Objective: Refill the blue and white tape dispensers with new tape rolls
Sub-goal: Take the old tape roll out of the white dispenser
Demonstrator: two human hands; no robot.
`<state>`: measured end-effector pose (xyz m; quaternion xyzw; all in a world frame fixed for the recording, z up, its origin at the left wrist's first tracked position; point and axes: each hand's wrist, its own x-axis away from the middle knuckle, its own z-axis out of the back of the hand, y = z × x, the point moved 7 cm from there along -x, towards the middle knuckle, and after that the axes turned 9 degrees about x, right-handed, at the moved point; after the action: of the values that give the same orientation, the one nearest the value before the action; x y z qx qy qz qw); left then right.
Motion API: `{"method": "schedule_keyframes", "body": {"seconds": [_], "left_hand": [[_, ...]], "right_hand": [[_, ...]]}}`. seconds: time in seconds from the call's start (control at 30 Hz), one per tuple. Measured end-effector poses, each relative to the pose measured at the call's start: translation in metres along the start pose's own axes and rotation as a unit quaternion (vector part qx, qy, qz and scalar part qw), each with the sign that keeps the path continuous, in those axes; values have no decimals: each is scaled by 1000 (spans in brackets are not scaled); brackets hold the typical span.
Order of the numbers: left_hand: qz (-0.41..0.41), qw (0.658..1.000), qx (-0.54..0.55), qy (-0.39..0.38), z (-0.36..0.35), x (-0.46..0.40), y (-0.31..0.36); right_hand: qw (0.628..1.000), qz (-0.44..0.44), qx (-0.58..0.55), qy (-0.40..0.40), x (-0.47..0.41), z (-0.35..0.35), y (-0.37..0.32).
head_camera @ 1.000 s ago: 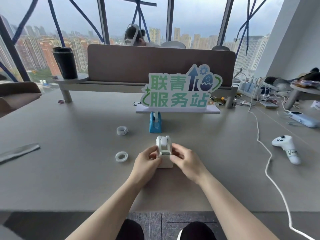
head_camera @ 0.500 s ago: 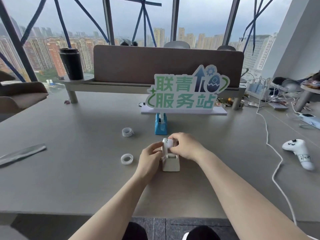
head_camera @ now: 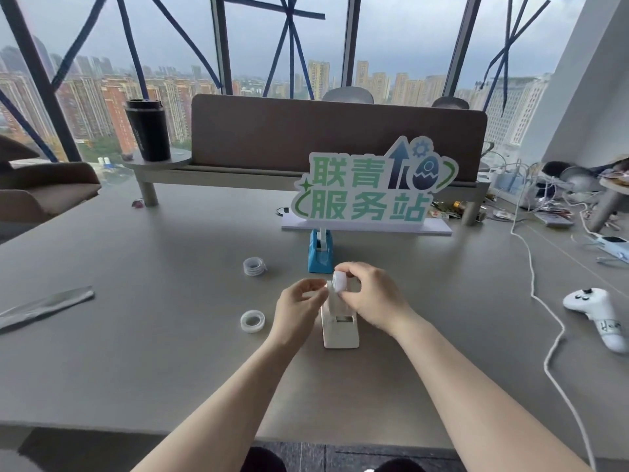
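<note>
The white tape dispenser [head_camera: 340, 330] stands on the grey table [head_camera: 136, 335] in front of me. My right hand [head_camera: 371, 296] pinches a small white roll or spool [head_camera: 339, 282] just above the dispenser's top. My left hand [head_camera: 299, 310] rests against the dispenser's left side, fingers curled by its upper edge. The blue tape dispenser [head_camera: 320, 252] stands behind, close to a sign's base. Two clear tape rolls lie to the left: one flat [head_camera: 252, 321], one on edge [head_camera: 254, 266].
A green and white sign [head_camera: 371, 189] stands behind the blue dispenser. A white game controller [head_camera: 600, 316] and a white cable [head_camera: 544, 301] lie at right. A silver foil strip [head_camera: 44, 306] lies at left. A black cup [head_camera: 148, 129] sits on a shelf.
My right hand went from the dispenser's side to its top and has lifted the small white roll out. My left hand stayed at the dispenser's left side.
</note>
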<state>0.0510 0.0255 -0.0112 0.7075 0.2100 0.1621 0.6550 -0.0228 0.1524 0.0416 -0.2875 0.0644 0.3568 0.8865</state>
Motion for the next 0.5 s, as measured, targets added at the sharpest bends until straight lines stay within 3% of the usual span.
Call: {"method": "schedule_keyframes", "body": {"seconds": [0.5], "left_hand": [[-48, 998, 19, -39, -2, -8, 14]], "right_hand": [[983, -42, -174, 26, 7, -3, 13]]}}
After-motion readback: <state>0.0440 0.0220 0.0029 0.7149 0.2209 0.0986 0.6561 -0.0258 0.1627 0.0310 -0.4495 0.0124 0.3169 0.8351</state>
